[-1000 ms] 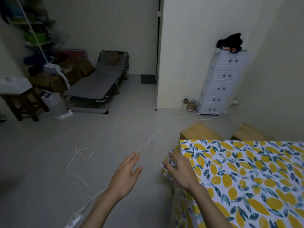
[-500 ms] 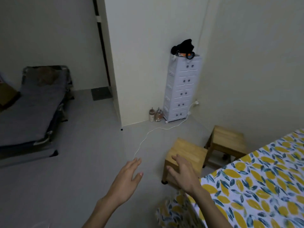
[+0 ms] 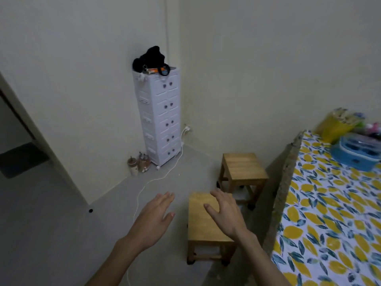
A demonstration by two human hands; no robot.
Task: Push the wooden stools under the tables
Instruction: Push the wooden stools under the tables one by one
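Head view: both hands, left hand (image 3: pixel 153 220) and right hand (image 3: pixel 225 213), reach empty with fingers spread, apparently to push the near stool (image 3: pixel 203 230) under the table (image 3: pixel 329 213).

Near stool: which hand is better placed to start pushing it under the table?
Right. The right hand hovers open over the near stool beside the table; the left hand is over bare floor.

Two wooden stools stand upright on the floor, out from the table (image 3: pixel 321 213) with the lemon-print cloth. The near stool (image 3: pixel 203 226) is low and pale, under the right hand (image 3: pixel 225 213) and right of the left hand (image 3: pixel 156 215). The far stool (image 3: pixel 243 168) stands beyond the right hand, close to the table edge.
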